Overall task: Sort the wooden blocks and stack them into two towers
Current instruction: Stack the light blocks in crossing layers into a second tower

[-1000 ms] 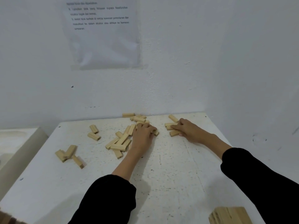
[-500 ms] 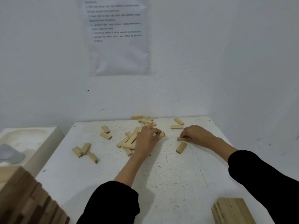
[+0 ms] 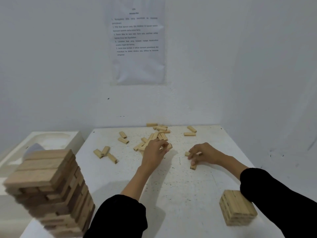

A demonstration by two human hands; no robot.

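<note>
Wooden loose blocks (image 3: pixel 151 140), pale in colour, lie scattered over the far half of the white speckled table (image 3: pixel 171 194), most of them in a heap near the back wall and a few apart to the left and right. The left hand (image 3: pixel 153 152) is just beside this heap, its fingers curled and pinching one pale block (image 3: pixel 169 146) at the tips. The right hand (image 3: pixel 204 153) is near it, fingers bent, gripping a small block (image 3: pixel 187 153), while another block (image 3: pixel 193 166) lies on the table touching its fingertips. A tall darker tower (image 3: pixel 49 191) stands at the near left edge and hides part of a white basin (image 3: pixel 51 140) beside the table. A short pale stack (image 3: pixel 237 207) stands near right, partly behind the black sleeve (image 3: pixel 283 203). A printed sheet (image 3: pixel 138 42) hangs on the wall.
</note>
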